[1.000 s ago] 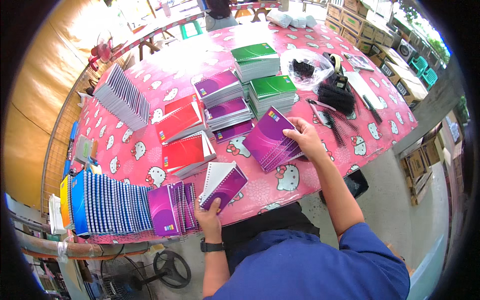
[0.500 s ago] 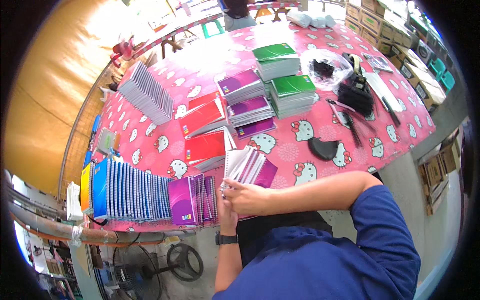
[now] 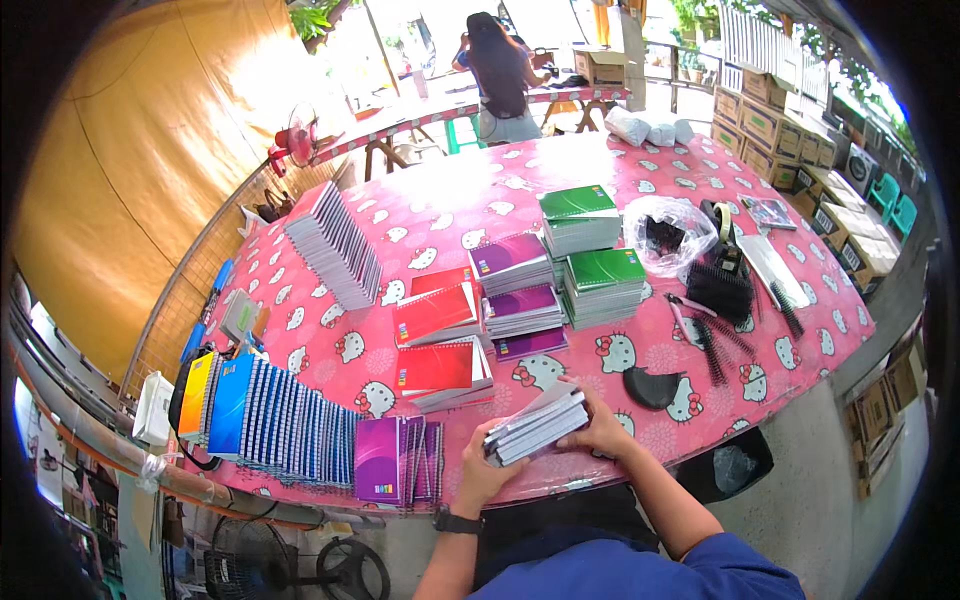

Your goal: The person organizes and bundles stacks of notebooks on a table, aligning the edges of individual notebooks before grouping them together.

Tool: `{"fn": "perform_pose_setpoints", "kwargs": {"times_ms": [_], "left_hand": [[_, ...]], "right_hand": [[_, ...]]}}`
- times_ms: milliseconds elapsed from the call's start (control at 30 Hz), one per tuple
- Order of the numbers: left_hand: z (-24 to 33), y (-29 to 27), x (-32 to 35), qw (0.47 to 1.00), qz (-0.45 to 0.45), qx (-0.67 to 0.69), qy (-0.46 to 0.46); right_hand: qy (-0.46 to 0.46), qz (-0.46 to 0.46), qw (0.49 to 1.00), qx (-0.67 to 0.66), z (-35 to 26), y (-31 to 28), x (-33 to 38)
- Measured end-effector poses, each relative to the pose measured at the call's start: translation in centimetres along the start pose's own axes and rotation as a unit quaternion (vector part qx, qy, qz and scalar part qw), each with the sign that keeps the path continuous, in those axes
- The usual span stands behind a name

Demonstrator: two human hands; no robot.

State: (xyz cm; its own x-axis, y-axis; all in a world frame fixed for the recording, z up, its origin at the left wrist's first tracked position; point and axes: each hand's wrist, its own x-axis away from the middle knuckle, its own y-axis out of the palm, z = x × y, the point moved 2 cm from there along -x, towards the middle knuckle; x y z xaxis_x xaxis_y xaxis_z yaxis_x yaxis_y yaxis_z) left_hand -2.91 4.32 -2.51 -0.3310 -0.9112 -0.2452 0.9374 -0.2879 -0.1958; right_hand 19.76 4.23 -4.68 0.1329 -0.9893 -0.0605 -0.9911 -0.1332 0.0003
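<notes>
Between my hands is a small stack of spiral notebooks [image 3: 540, 425], its pale page edges turned up, just over the near edge of the table. My left hand [image 3: 485, 470], with a black watch on the wrist, grips the stack's left end. At the opposite end my right hand [image 3: 603, 430] holds it with fingers wrapped round the side. Left of my left hand, purple notebooks [image 3: 380, 458] stand on edge, continuing a long row of blue notebooks [image 3: 290, 420]. Beyond the held stack lie red notebooks [image 3: 437, 368], purple piles [image 3: 525, 305] and green piles [image 3: 605, 280].
Pink patterned cloth [image 3: 450, 240] covers the table. At right lie a black pouch [image 3: 652, 388], pink-handled pliers [image 3: 682, 318], black spiral coils [image 3: 720, 345] and a clear plastic bag [image 3: 668, 235]. A tall notebook stack [image 3: 335, 245] leans at far left. A person [image 3: 497, 75] is at a far table.
My right hand has moved from beside my left hand to the stack's right end. The notebooks, fanned with purple covers showing, are now squared together with page edges up. The view has tilted upward.
</notes>
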Motion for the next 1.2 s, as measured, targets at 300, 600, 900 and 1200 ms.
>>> {"fn": "perform_pose_setpoints", "kwargs": {"times_ms": [300,600,900,1200], "left_hand": [[2.6,0.8,0.4,0.965,0.081,-0.203,0.143],[3.3,1.3,1.3,0.954,0.013,-0.27,0.132],[-1.9,3.5,1.1,0.989,0.086,0.117,-0.009],[3.1,6.8,-5.6,0.992,0.094,-0.069,0.058]], "right_hand": [[-0.208,0.063,0.969,0.117,-2.3,2.2,0.4],[-0.231,0.02,0.913,0.337,-6.1,0.8,1.8],[-0.103,0.064,0.989,0.085,-0.5,1.6,2.3],[-0.073,0.16,0.964,0.198,-3.2,-8.9,-2.3]]}}
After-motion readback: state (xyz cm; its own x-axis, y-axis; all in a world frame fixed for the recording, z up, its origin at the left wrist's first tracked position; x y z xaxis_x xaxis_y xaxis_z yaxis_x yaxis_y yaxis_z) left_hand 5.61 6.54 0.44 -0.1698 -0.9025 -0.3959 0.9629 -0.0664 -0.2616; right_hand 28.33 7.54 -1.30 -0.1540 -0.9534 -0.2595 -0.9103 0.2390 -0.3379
